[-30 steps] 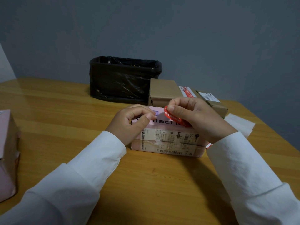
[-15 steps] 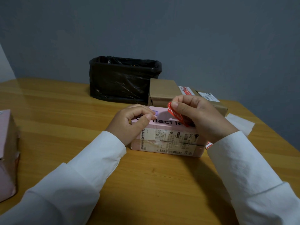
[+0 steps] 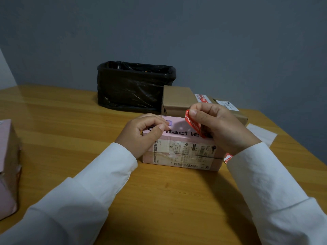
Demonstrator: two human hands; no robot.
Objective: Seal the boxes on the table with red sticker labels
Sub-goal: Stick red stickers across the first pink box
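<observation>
Both hands work the pink box (image 3: 178, 138) on the surface (image 3: 70, 121): left hand (image 3: 141, 133) curled gripping its corner, right hand (image 3: 217, 128) fingers (image 3: 196, 114) pinching the flimsy, tacky red sticker (image 3: 192, 122), best held by its edge

- The left hand (image 3: 144, 132) covers the left end of the pink box (image 3: 180, 147) — its black lettering starts underneath.
- The right hand (image 3: 220, 128) hides the lettering's end and the sticker (image 3: 193, 123) tip.
- The shipping label (image 3: 185, 153) print is too small to read.
- Another pink box (image 3: 8, 165) is cut by the left edge.
</observation>
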